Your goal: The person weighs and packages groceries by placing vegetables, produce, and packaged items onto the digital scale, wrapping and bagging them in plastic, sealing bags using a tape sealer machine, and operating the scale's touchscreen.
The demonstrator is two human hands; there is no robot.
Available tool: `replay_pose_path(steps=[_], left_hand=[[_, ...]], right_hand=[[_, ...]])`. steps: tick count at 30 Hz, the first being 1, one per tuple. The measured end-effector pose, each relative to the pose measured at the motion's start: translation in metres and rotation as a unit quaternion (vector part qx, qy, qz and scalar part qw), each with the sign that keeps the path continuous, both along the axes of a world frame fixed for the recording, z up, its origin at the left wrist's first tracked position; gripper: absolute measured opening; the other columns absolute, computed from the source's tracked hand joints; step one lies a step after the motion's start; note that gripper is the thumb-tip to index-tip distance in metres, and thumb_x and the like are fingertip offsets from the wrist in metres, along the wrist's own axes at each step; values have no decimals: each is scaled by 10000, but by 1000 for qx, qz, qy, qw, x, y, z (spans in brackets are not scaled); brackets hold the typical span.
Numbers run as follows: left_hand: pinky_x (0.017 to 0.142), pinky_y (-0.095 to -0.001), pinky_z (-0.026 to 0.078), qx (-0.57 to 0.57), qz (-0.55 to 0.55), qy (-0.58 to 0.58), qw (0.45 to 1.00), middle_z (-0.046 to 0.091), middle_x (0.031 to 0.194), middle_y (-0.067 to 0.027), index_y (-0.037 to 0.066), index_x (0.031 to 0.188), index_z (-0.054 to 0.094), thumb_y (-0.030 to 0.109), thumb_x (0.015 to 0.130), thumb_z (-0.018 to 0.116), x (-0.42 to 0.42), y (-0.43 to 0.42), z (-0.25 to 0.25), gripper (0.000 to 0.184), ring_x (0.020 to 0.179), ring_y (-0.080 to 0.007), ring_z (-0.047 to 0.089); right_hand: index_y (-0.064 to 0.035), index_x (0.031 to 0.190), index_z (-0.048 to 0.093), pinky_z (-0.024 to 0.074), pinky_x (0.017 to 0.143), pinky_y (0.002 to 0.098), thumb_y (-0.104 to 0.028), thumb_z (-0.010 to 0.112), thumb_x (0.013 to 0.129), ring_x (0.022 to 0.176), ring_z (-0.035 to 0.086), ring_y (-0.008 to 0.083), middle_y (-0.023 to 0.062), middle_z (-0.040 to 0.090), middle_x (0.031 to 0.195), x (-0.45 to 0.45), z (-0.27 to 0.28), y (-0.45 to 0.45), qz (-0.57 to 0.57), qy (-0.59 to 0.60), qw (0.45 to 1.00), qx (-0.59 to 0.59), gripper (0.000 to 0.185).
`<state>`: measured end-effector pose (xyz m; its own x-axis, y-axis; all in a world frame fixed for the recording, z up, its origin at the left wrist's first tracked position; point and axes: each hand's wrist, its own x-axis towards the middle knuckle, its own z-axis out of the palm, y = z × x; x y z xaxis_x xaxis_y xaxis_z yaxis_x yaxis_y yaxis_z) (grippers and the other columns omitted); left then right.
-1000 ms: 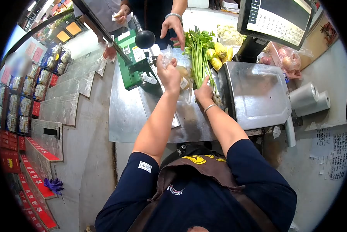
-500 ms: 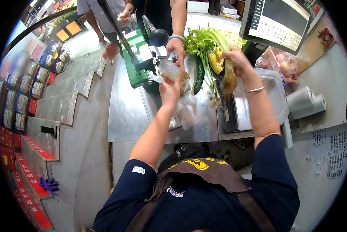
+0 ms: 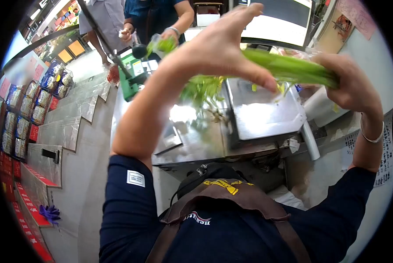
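Observation:
A bunch of celery [image 3: 292, 68] is lifted high over the counter, blurred by motion. My right hand [image 3: 352, 83] is wrapped round its stalk end at the right. My left hand [image 3: 218, 50] is raised close to the camera, thumb and fingers spread, in front of the celery; I cannot tell whether it touches the stalks. Green leaves [image 3: 200, 94] hang beneath my left wrist, blurred. Under the celery lies the scale's metal platform [image 3: 266, 114].
A green bench device [image 3: 128, 85] with a black knob stands at the counter's left. A co-worker [image 3: 155, 17] is across the counter, hands near greens. A monitor [image 3: 277, 26] stands behind the scale, plastic rolls [image 3: 319, 107] to its right. Clear-covered steps [image 3: 67, 122] line the left.
My right hand has raised the celery and moved right with it. My left hand has left the small clear bag at the green device and come up, spread, beside the celery.

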<state>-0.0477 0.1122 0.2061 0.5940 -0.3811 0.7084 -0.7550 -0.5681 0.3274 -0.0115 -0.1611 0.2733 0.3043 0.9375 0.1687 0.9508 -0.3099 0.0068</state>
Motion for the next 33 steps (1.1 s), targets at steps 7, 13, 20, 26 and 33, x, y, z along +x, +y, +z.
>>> replay_pose_path(steps=[7, 13, 20, 26, 33], left_hand=[[1017, -436, 301, -85, -404, 633, 655, 393, 1264, -272, -24, 1368, 159, 658, 520, 675, 5, -115, -61, 1204, 1182, -350, 404], [902, -417, 430, -353, -381, 688, 507, 568, 1080, -201, -3, 1379, 130, 498, 739, 638, -78, -132, -141, 958, 1044, -280, 549], [755, -398, 506, -258, -23, 734, 627, 483, 1163, -168, 9, 1335, 275, 526, 618, 718, -67, -94, -177, 989, 925, -244, 566], [918, -376, 395, 56, 316, 622, 715, 471, 1204, -227, -51, 1265, 324, 440, 634, 737, 2, -139, -206, 899, 1093, -294, 486], [972, -384, 362, 75, 380, 562, 731, 415, 1197, -333, -68, 1332, 225, 538, 550, 742, -15, -159, -217, 1117, 1141, -399, 436]], right_hand=[[-41, 862, 564, 372, 564, 309, -96, 674, 624, 633, 529, 212, 59, 546, 712, 24, 11, -93, 202, -141, 969, 33, 268], [-96, 794, 529, 440, 546, 258, -75, 628, 748, 591, 518, 133, 17, 513, 649, 109, -76, -94, 238, -157, 950, 129, 112], [-106, 864, 508, 384, 883, 365, -12, 614, 679, 897, 546, 231, 65, 554, 866, 200, -243, -61, 192, -13, 978, 83, 233], [-135, 1012, 545, 297, 968, 488, -75, 560, 727, 1113, 446, 250, 69, 543, 1015, 260, -301, -66, 48, -155, 986, 46, 291], [-184, 1342, 328, 186, 1038, 532, -34, 562, 718, 1306, 231, 339, 183, 275, 1386, 232, -300, -71, -63, -95, 992, -62, 683]])
